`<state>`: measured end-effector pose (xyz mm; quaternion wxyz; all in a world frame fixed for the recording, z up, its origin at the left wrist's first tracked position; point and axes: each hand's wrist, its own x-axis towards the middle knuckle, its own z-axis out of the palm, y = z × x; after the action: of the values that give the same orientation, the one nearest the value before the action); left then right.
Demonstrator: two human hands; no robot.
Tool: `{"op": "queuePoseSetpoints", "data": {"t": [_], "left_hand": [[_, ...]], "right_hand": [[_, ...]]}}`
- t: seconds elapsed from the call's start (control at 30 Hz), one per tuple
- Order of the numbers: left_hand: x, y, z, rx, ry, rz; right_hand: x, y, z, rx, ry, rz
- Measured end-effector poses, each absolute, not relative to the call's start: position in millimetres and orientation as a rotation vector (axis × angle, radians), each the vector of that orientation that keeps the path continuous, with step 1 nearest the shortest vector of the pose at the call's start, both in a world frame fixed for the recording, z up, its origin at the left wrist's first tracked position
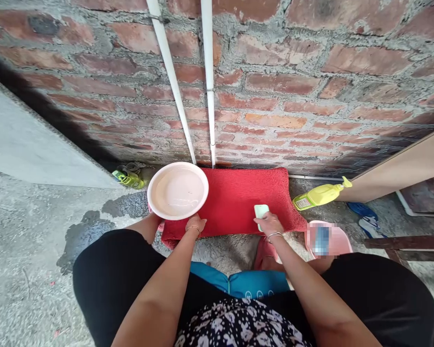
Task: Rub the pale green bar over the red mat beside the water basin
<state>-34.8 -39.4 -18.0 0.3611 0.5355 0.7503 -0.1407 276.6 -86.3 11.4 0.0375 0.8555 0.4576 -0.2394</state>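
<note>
well apart, hands [270, 223] near mat [235, 202] edge

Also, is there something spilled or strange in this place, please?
Yes: a dark patch on the floor, left of the basin. It looks like spilled water, since the surrounding floor is pale.

Between your left hand [196, 223] and right hand [270, 224] you can pass freely over the red mat [235, 200], but the pale pink washbasin [173, 216] blocks its left end, the brick wall [275, 82] bounds its far edge, and the yellow pump bottle [318, 194] stands just beyond its right.
</note>
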Motion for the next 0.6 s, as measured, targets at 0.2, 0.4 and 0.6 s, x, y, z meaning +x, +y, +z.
{"op": "queuePoseSetpoints", "data": {"t": [0.2, 0.4, 0.6], "left_hand": [[-53, -42, -21, 1.337, 1.963, -0.361], [-64, -44, -20, 1.308, 1.981, -0.359], [-53, -40, -21, 1.289, 1.955, -0.372]], "right_hand": [[124, -77, 10, 2.178, 1.872, -0.952], [73, -77, 10, 1.855, 2.165, -0.79], [162, -83, 11, 2.051, 1.887, -0.75]]}}
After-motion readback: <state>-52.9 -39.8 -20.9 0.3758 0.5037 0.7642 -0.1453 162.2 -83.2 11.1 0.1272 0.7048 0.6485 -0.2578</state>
